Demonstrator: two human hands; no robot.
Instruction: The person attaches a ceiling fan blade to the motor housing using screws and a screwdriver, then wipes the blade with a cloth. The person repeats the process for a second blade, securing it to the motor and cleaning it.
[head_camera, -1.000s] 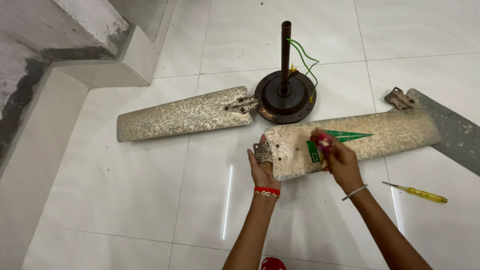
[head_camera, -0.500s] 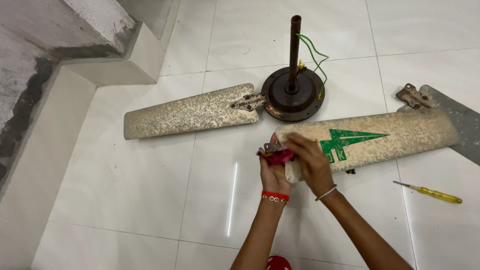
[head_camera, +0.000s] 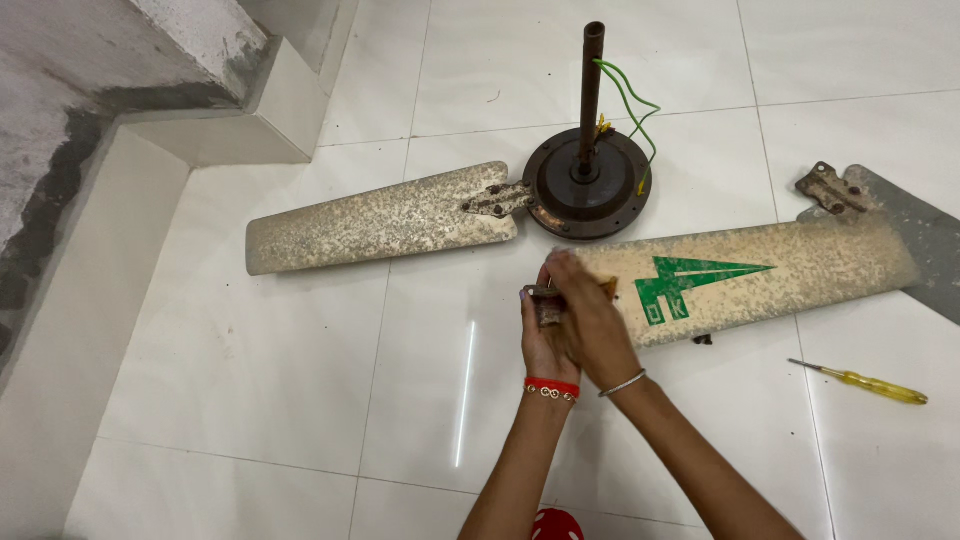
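A speckled fan blade (head_camera: 800, 275) with a green arrow mark lies flat on the white tile floor. My left hand (head_camera: 545, 350), with a red bangle at the wrist, grips the rusty metal bracket (head_camera: 543, 298) at the blade's near end. My right hand (head_camera: 597, 322) is curled over the same end, fingers closed around a small tool that is almost hidden; only an orange bit (head_camera: 610, 286) shows beside it. Just behind my hands sits the round dark fan motor (head_camera: 588, 190) with its upright rod (head_camera: 592, 80) and green wires (head_camera: 632, 105).
A second speckled blade (head_camera: 380, 222) is still bolted to the motor and points left. A grey blade (head_camera: 915, 250) with a rusty bracket (head_camera: 830, 188) lies at right. A yellow screwdriver (head_camera: 872, 384) rests on the tiles at lower right. A concrete step (head_camera: 240, 120) stands at left.
My right hand has slid from the green arrow mark left to the blade's bracket end, joining my left hand. The red-handled tool it carried is now covered by the fingers.
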